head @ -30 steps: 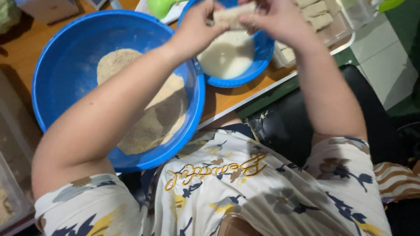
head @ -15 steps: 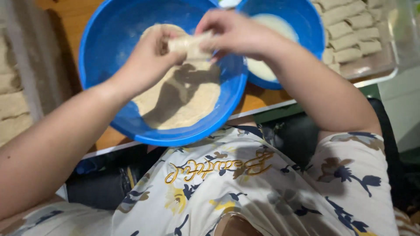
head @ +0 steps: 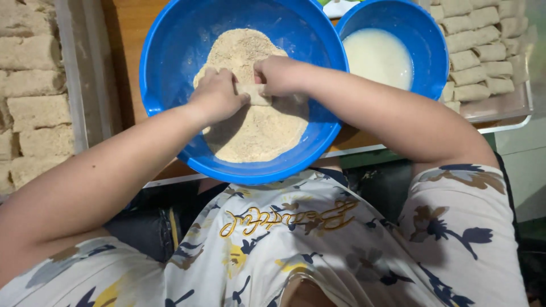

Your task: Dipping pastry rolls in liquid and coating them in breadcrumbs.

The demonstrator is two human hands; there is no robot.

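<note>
Both hands are pinching a pale roll [head: 254, 94] lying crosswise (long axis left-right) on the crumbs in the large blue bowl [head: 165, 68], upper centre: left hand [head: 218, 96] and right hand [head: 278, 75] gripping opposite ends.

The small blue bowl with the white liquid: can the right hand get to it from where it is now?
Probably yes. The right hand holds one end of the roll in the big bowl of crumbs; the small blue bowl stands right beside it, open on top, with nothing between. The hand would first need to release or carry the roll.
</note>
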